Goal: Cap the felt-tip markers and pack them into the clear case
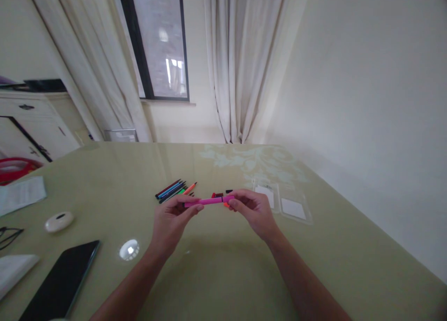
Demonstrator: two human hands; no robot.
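A pink marker pen (210, 201) lies level between my two hands, above the table. My left hand (173, 221) pinches its left end between thumb and fingers. The right end, with the pink cap on, sits in the pinch of my right hand (254, 214). Behind my left hand is a pile of coloured pens (172, 190), in dark red, blue, green and black. An orange pen (190, 188) lies at the right of that pile. Some small caps (217, 195), red and dark, rest behind the pink marker, partly hidden by my right hand.
An opened clear plastic case (307, 215) with white cards lies right of my right hand. At left are a dark tablet (61, 284), a white oval object (59, 222), a paper sheet (23, 194) and a black cable (10, 236). A wall (377, 125) borders the table's right side.
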